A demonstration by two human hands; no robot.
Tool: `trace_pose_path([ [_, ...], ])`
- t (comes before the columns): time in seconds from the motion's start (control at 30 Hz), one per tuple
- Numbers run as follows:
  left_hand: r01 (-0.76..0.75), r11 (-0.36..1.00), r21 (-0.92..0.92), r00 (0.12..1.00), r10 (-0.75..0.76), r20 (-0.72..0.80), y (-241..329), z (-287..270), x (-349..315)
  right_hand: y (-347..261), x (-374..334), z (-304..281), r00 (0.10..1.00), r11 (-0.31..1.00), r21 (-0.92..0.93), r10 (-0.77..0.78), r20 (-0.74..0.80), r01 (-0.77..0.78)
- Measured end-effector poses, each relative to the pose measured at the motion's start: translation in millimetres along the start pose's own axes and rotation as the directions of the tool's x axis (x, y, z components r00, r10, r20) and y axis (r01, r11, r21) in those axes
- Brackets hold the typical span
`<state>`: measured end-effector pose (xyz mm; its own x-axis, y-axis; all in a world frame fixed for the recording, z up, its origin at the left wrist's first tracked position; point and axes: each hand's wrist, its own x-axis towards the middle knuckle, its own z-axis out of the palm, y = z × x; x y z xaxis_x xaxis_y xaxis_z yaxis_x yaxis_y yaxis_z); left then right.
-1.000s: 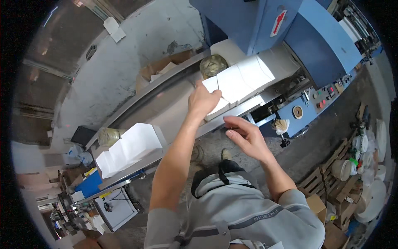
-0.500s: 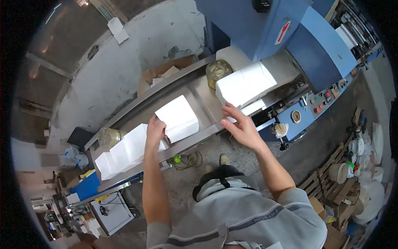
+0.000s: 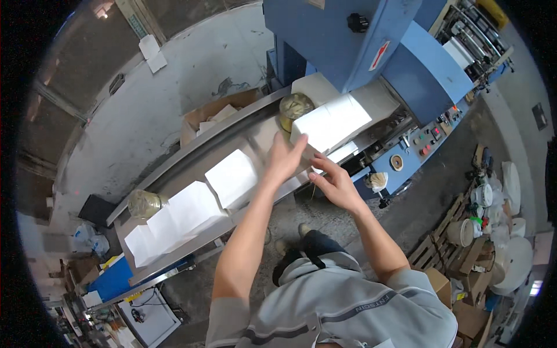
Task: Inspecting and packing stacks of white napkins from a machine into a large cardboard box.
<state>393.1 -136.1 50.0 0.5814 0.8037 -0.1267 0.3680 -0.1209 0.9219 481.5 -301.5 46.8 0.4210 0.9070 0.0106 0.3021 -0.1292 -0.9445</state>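
Just right of the upper jar (image 3: 296, 108), at a slant: a long white paper stack (image 3: 332, 123), smooth-topped, with a faint crosswise break. Apart from that jar, to its lower left: a white paper block (image 3: 232, 178), squared and compact, tilted in line. Farthest from it, lower left again: a white paper row (image 3: 178, 220), uneven, in stepped sections.

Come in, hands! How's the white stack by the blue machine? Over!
Left hand open, close to white stack. Right hand open, looks empty. Clear jar beside stack.
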Motion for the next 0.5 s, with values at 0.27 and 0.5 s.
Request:
trace_pose_path([
  [0.27,0.068,0.945,0.320,0.990,-0.023,-0.142,27.1,89.4,51.3,30.8,-24.0,-45.7,0.998,0.989,0.136,-0.059,0.028,0.055],
  [0.5,0.194,0.932,0.307,0.980,-0.168,-0.109,50.8,96.5,52.9,51.2,-16.7,-113.2,0.993,0.991,0.116,-0.079,0.092,0.068],
])
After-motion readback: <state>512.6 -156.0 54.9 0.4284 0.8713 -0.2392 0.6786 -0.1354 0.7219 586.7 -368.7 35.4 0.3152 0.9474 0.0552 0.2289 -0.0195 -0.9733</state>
